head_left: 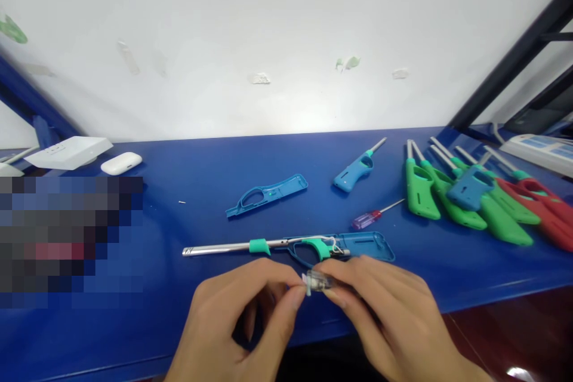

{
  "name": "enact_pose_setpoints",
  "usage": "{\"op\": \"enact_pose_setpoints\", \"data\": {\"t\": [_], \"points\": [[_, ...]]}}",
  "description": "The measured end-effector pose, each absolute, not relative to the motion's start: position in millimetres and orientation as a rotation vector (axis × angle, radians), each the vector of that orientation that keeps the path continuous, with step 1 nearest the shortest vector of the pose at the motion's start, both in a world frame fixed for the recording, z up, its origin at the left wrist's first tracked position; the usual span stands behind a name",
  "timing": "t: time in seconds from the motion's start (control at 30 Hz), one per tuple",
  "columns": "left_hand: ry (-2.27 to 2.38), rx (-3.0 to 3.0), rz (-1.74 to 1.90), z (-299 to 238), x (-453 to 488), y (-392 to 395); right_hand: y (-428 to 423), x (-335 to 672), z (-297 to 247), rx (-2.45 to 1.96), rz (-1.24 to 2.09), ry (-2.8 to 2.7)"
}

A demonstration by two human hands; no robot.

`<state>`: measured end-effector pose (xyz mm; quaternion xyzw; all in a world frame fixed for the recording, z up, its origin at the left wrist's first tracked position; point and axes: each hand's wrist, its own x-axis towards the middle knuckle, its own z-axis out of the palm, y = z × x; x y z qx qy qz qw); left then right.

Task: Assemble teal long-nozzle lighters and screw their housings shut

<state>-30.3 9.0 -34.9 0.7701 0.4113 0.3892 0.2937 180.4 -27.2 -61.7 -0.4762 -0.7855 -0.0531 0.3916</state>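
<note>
Between my two hands is a small clear plastic part [319, 280] with a pale end; its exact kind is too small to make out. My left hand [237, 316] pinches the pale end with thumb and index finger. From the other side, my right hand [389, 310] grips the clear body in its fingertips. Just beyond them lies an opened gas lighter: a blue half shell [364, 245], a metal tube [224, 248], a green trigger [319, 246] and a white thin hose. Farther back rests the other blue half shell [286, 190], inner side up.
A screwdriver [367, 219] and a whole blue lighter [354, 172] lie to the right. Several green lighters [421, 194] and red lighters [544, 212] are heaped beyond. At left are a small screw [181, 202], a white case [122, 163] and a blurred-out area.
</note>
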Motion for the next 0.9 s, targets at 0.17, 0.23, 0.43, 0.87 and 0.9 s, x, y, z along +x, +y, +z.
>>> {"op": "enact_pose_setpoints", "data": {"t": [0.17,0.23,0.43,0.87,0.9], "points": [[1.071,2.037,1.045,-36.2,-31.0,11.8,-26.9,179.8,-60.4,-1.210,-0.189,-1.983],[1.076,2.038,1.027,-36.7,-31.2,12.1,-26.6,179.7,-60.3,-1.205,-0.211,-1.986],[1.070,2.035,1.003,-37.5,-31.5,11.6,-26.4,179.8,-60.0,-1.210,-0.212,-1.985],[1.067,2.066,1.052,-38.5,-31.7,12.9,-26.2,179.2,-58.7,-1.204,-0.214,-1.991],[1.069,2.067,1.054,-38.4,-31.6,12.9,-26.2,179.2,-58.4,-1.200,-0.221,-1.991]]}}
